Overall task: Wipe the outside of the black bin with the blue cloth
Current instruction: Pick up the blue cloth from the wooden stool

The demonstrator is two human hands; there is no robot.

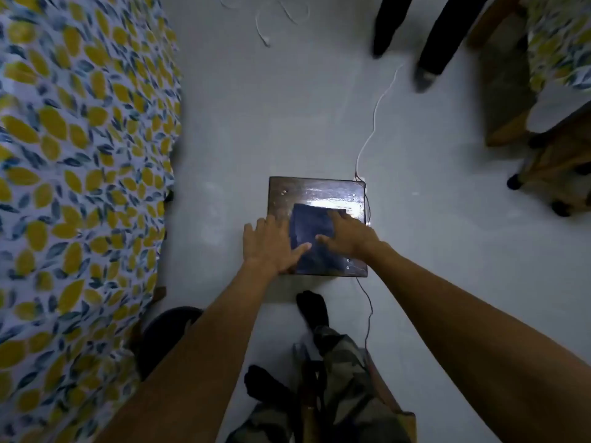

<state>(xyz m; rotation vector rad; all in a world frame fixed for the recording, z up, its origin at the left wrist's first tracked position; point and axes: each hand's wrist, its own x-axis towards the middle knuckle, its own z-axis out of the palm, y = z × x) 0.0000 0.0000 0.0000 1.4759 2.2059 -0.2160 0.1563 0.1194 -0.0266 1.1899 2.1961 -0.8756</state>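
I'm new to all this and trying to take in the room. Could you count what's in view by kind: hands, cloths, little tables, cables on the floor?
Hands: 2, the left hand and the right hand, both flat on the blue cloth
Cloths: 1, the blue cloth
Small tables: 1
Cables: 3, white, white, dark
Total: 7
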